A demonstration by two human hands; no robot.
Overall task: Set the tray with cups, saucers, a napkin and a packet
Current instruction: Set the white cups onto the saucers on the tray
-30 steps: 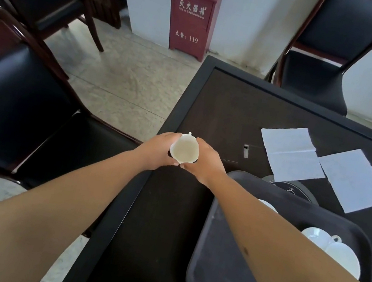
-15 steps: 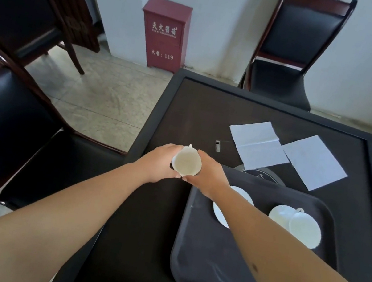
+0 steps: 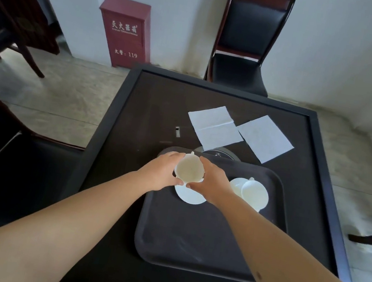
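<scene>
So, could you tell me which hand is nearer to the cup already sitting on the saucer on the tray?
The right hand is nearer; that cup is just beyond its outer side. The left hand is farther, across the held cup.

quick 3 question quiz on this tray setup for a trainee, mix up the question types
1. True or false: the small white ceramic cup is held between the left hand and the right hand.
2. Multiple choice: where do the two white paper napkins lie? A) on the dark plastic tray B) on the black table beyond the tray C) on the black-seated chair
3. Fill in: the held cup hovers above an empty white round ____.

Key: 1 true; 2 B; 3 saucer. The other saucer already has a second cup on it.
</scene>
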